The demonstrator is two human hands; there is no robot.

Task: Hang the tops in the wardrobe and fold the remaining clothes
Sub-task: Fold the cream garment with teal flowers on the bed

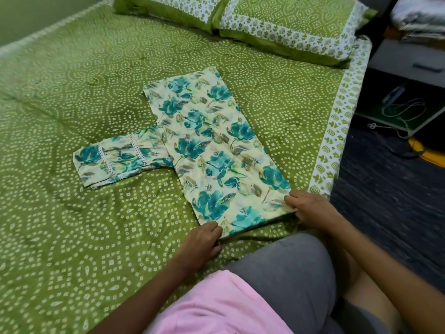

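Fingers of the left hand [201, 239] and right hand [307, 208] pinch the near hem corners of the floral top [212, 153], spread flat on the green bedspread [72, 104]. Light, limp cloth; the corners look the best hold. One sleeve [120, 157] sticks out leftward; pillows [277, 27] lie beyond.

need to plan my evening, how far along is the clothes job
Done: the floral top lies on the bed, apparently folded lengthwise, one sleeve sticking out. In hand: left hand and right hand grip its near edge. Left: the sleeve, then hanging it; no wardrobe visible.
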